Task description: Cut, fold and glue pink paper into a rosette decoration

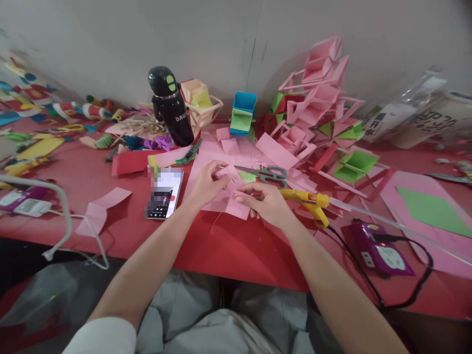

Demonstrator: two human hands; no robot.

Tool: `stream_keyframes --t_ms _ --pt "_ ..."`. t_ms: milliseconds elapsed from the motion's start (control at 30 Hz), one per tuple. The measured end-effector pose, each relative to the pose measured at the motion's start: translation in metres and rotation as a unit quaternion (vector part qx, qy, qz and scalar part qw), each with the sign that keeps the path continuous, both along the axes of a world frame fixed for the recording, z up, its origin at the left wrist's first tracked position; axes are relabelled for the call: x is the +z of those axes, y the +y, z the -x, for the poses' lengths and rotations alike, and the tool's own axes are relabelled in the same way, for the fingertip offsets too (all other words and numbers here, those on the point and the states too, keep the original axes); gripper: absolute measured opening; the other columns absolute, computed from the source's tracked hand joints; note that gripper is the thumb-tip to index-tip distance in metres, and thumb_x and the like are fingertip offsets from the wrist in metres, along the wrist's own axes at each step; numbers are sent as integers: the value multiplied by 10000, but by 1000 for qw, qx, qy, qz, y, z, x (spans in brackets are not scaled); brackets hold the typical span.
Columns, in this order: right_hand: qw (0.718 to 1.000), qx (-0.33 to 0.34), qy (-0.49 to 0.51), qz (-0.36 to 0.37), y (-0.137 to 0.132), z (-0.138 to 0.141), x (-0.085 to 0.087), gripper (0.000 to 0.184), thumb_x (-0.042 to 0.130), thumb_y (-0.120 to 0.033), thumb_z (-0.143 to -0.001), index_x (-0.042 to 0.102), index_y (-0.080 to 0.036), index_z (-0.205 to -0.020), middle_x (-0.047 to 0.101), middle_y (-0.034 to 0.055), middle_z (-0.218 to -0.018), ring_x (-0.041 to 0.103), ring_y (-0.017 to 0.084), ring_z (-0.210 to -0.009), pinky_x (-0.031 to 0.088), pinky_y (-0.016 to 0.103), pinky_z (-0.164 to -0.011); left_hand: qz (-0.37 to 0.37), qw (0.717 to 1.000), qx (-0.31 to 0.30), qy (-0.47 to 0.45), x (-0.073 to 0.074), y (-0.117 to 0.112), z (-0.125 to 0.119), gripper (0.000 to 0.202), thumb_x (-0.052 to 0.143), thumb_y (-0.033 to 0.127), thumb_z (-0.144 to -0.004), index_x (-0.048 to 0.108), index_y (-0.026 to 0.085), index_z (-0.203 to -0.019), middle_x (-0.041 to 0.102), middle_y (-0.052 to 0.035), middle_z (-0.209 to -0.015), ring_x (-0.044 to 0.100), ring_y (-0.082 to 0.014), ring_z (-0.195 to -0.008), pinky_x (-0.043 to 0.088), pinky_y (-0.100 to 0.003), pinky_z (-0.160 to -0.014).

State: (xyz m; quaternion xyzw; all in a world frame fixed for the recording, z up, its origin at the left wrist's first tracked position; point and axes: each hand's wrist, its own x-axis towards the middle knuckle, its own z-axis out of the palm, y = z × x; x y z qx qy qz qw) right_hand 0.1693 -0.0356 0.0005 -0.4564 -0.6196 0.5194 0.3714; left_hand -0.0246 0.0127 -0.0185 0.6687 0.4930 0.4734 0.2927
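Near the middle of the red table, my left hand (211, 182) and my right hand (268, 202) hold a folded piece of pink paper (232, 186) between them. The fingers of both hands are bent and closed on its edges, the left at its upper left, the right at its lower right. Just beyond my right hand lie grey-handled scissors (271, 174) on pink and green paper scraps. A yellow glue gun (306, 199) with a clear glue stick rests to the right of that hand. Left of my left hand lies a phone (165, 194) with its screen lit.
Behind stand a black bottle (171, 108), a blue and green paper box (243, 113) and a tall pile of pink paper frames (317, 98). A purple power box (381, 248) with a black cable sits at the right. A white cable (66, 211) crosses the left side.
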Motion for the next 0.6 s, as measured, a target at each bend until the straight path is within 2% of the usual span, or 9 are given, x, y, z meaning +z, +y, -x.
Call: stream_keyframes --t_ms 100,167,300,433,600 --pt "999 20 35 20 0 1 -1 404 777 -447 -773 707 -167 -1056 684 9 -698 625 131 -472 514 270 -446 7 1000 -2 8 2 -1 0 254 692 155 -797 652 167 -1047 701 -93 -1119 662 -201 -1011 548 -337 -854" --pt "998 23 53 4 0 1 -1 378 729 -420 -829 681 -178 -1115 663 -7 -657 646 142 -504 551 286 -497 12 1000 -2 2 2 -2 0 256 696 171 -800 648 165 -1051 699 -94 -1111 667 -192 -966 553 -316 -800" --pt "994 5 86 -60 1 -3 0 255 689 -362 -871 615 -233 -1078 654 -12 -804 647 119 -543 542 273 -500 13 1000 -1 -22 2 -1 0 245 681 132 -788 642 167 -1028 697 -86 -1069 670 -167 -875 546 -275 -710" --pt "993 -16 94 -77 3 -9 -1 226 690 -363 -869 595 -222 -1018 644 -2 -848 629 112 -558 537 283 -525 12 999 -1 -43 0 0 0 247 657 99 -776 638 174 -1010 694 -66 -1036 665 -140 -798 534 -244 -651" --pt "989 -71 29 -129 8 -10 -4 220 704 -378 -858 644 -204 -978 691 43 -886 656 159 -744 535 307 -650 7 998 -12 -68 -2 0 -2 260 643 82 -782 626 183 -1022 677 -19 -926 617 -92 -634 515 -227 -581"
